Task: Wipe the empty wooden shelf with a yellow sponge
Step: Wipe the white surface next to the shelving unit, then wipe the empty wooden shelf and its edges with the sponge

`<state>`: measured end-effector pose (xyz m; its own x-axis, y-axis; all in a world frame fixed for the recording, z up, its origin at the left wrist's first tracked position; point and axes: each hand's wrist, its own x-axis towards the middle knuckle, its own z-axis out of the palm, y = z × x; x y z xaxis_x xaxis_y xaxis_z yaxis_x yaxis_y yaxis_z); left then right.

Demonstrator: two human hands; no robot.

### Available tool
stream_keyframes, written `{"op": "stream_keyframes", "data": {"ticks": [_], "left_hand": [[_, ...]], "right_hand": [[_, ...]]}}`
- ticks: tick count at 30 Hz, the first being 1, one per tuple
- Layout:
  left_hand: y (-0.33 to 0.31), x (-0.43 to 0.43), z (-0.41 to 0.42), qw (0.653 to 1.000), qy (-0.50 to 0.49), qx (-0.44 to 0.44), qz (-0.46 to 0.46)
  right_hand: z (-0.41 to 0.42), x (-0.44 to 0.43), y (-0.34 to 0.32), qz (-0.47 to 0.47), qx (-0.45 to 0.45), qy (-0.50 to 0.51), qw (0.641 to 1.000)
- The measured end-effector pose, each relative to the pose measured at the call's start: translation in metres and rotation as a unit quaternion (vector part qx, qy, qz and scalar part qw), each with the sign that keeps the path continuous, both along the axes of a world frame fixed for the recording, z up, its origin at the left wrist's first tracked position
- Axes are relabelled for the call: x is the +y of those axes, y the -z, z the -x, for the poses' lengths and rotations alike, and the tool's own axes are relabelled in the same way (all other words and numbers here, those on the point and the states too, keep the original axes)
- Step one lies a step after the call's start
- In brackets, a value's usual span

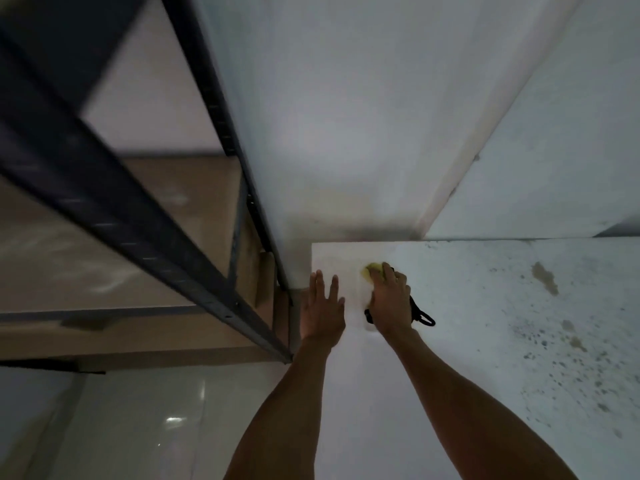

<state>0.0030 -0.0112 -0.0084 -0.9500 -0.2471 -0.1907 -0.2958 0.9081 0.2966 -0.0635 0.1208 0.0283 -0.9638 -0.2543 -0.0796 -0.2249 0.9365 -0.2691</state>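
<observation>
My right hand (389,299) presses a yellow sponge (374,271) flat on a white, speckled surface (502,323) near its far left corner; only the sponge's front edge shows past my fingers. A black strap (420,315) hangs around that wrist. My left hand (323,308) lies flat, fingers spread, on the same surface just left of the right hand, holding nothing. To the left stands a dark metal rack (138,220) with brown wooden shelf boards (138,237), which neither hand touches.
White walls (346,116) meet in a corner behind the surface. Brown stains (545,277) and dark specks mark the right part of the surface. A glossy tiled floor (138,427) lies at the lower left below the rack. The scene is dim.
</observation>
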Motion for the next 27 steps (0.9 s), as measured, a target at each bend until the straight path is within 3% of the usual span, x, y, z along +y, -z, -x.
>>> {"op": "stream_keyframes", "data": {"ticks": [11,17,27], "left_hand": [[-0.123,-0.063,-0.109,0.988,0.127,0.078,-0.03],[-0.155,-0.161,-0.187,0.969,0.206,0.134,0.005],[-0.191,-0.305,-0.207,0.979,0.055,0.183,0.07]], "right_hand": [[-0.096,-0.03,-0.098,0.013,0.084,0.012,0.996],[-0.184,-0.101,-0.115,0.025,0.131,0.027,0.991],[-0.26,-0.237,-0.148,0.087,0.2,-0.141,0.966]]}}
